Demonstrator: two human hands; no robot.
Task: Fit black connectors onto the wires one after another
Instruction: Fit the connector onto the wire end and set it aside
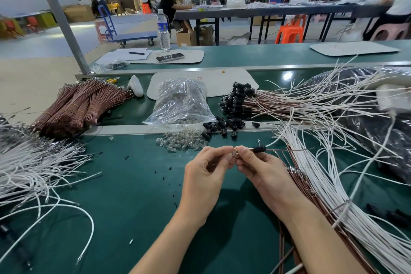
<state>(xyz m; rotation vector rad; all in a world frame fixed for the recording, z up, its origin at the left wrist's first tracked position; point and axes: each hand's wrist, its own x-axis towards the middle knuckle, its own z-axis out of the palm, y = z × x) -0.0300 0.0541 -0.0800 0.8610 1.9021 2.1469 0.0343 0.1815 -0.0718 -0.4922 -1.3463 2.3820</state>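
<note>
Nearest to us, two forearms reach up over the green table [133, 196]. The left hand [208, 171] and the right hand [263, 172] meet at their fingertips, a little above the table. The right hand pinches a black connector [260, 148] between thumb and forefinger. The connector's rear end points to the right, and a white wire [279, 139] and a thin brown wire [295, 150] come out of it. The left hand has its fingers curled and pinches a small shiny part [234, 153] at the connector's front end. It is perhaps a glass bulb, but it is too small to tell.

To the left lie loose white wires [33, 167], and to the right a thick white bundle [322, 176]. Just behind the hands we see a heap of clear bulbs [178, 143] and some spare black connectors [219, 128]. Further back are a plastic bag [182, 102], brown wire bundles [82, 104] and finished wires [239, 98] with connectors on their ends.
</note>
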